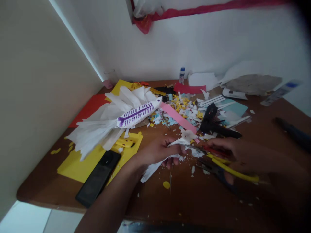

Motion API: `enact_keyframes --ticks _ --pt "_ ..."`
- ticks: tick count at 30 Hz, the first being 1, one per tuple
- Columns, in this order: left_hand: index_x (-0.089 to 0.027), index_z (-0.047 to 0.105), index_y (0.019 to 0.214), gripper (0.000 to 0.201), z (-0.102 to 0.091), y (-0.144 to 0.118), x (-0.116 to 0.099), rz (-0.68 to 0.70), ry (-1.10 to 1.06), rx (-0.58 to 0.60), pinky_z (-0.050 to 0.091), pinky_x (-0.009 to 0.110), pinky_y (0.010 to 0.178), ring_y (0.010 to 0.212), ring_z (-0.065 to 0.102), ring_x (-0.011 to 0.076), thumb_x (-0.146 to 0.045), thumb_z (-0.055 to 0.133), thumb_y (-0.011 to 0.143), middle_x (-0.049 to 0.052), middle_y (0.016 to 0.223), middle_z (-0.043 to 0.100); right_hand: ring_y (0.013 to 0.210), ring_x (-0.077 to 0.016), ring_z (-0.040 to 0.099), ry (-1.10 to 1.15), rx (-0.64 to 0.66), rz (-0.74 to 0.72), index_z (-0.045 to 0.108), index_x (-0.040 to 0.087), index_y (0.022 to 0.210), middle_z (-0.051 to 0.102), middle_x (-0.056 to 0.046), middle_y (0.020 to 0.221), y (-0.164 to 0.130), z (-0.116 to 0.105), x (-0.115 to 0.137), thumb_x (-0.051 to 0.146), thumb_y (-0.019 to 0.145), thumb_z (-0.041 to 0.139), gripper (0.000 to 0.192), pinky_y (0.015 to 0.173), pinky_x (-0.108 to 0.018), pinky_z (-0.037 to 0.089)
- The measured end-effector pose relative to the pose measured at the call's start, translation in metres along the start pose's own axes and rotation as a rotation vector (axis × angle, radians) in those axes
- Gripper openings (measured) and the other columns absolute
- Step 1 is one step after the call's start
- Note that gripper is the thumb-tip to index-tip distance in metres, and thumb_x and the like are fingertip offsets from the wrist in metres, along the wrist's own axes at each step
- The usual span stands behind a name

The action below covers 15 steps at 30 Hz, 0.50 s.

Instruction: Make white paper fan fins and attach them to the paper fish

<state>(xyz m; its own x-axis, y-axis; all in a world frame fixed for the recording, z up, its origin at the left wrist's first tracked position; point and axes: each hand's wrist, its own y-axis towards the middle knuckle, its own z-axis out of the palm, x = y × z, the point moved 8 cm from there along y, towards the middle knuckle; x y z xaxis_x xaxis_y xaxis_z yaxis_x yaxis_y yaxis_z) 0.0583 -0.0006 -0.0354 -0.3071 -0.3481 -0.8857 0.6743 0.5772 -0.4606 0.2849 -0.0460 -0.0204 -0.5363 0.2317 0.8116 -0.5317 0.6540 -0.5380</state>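
My left hand (161, 150) pinches a piece of thin white paper (153, 170) low over the table. In my right hand (245, 153) is a pair of scissors (217, 151) with red and yellow on the handles; the thin blades reach the paper at my left fingertips. My right fingers are partly blurred and shadowed. Dark-handled pliers (220, 176) lie just under that hand. Beyond my left hand rests a white paper bird (139, 115) with purple marks and pleated white wings and tail. A pink paper strip (179, 118) runs from near its head toward the scissors.
Paper scraps (186, 106) cover the table's middle. A black glue gun (213, 123) lies right of them. At left are a phone (98, 178), yellow sheets (77, 165) and a yellow cutter (123, 142). Glue bottles (181, 76) stand toward the wall and right; another tool (293, 132) lies far right.
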Motion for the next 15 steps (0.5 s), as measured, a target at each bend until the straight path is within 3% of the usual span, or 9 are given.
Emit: enact_keyframes --ticks 8,15 --pt "-0.021 0.082 0.1 0.032 -0.0011 -0.0024 -0.0001 -0.019 0.004 0.035 0.042 0.021 0.046 0.046 0.061 0.0119 -0.052 0.079 0.093 0.001 0.066 0.072 0.068 -0.0214 0.07 -0.077 -0.064 -0.009 0.07 0.027 0.132 0.081 0.0 0.079 0.0025 -0.005 -0.0052 0.026 0.079 0.086 0.055 0.054 -0.025 0.046" --pt "-0.021 0.08 0.101 0.038 -0.0001 -0.0039 -0.0011 -0.018 0.041 0.06 0.044 0.021 0.048 0.047 0.061 0.0118 -0.058 0.078 0.094 0.001 0.068 0.072 0.077 -0.0218 0.074 -0.083 -0.075 -0.081 0.073 0.024 0.116 0.079 -0.003 0.092 0.009 -0.0055 -0.0109 0.036 0.087 0.084 0.034 0.061 -0.023 0.05"
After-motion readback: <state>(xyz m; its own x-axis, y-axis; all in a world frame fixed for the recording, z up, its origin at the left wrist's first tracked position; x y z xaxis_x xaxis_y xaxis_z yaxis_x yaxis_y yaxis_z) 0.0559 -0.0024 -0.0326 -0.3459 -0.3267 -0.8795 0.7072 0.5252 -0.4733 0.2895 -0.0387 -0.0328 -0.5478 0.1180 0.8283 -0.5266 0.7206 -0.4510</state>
